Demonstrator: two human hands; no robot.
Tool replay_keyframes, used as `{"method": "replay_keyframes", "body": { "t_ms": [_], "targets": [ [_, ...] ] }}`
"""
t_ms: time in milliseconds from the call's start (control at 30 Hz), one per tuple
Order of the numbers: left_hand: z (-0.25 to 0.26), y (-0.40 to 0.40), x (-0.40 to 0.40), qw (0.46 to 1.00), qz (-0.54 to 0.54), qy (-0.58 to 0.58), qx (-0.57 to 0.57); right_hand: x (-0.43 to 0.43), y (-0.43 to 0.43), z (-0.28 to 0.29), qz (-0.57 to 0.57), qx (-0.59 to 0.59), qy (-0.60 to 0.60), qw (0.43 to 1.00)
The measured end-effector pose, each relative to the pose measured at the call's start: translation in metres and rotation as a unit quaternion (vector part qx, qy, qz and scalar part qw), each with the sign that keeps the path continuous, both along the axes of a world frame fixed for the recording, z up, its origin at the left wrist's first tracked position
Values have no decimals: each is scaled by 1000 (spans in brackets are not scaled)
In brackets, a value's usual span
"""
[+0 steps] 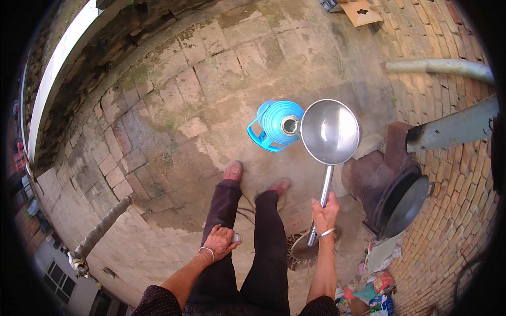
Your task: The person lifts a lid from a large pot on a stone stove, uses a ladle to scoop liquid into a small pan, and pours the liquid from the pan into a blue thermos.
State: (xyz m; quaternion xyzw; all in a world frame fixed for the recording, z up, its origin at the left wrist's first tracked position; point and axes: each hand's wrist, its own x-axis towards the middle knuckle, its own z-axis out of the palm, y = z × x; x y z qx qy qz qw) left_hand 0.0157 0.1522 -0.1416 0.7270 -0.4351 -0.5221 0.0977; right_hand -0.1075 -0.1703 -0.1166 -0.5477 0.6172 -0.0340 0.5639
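A steel ladle (332,134) is held out by its long handle in my right hand (326,215). Its bowl tilts left over a blue thermos flask (278,118) standing on the paving. Clear liquid (297,127) runs from the bowl's rim into the flask's open mouth. The flask's blue side handle points to the lower left. My left hand (219,241) rests at my left thigh, closed around a small whitish cylindrical piece (237,237), perhaps a stopper; my fingers cover most of it.
To the right, a stove (367,185) with a metal flue (450,122) and a dark pan (407,209) stands by a brick wall (446,237). Behind my right forearm is a round lid-like disc (304,249) over twigs. Plastic bags (379,292) lie lower right; a wrapped standpipe (104,227) rises left.
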Motion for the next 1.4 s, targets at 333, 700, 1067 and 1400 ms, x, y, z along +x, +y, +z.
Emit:
{"method": "replay_keyframes", "body": {
  "t_ms": [333, 700, 1067, 1400],
  "targets": [
    [-1, -2, 0, 1000, -3, 3, -2, -12, -2, -13, 16, -56, 28, 998],
    [-2, 1, -2, 1000, -1, 2, -5, -22, -1, -22, 56, -99, 83, 990],
    [1, 0, -1, 1000, -1, 1, 5, -8, -2, -11, 98, -160, 106, 976],
    [0, 1, -2, 1000, -1, 2, 4, -3, 0, -8, 141, -209, 137, 958]
  ]
}}
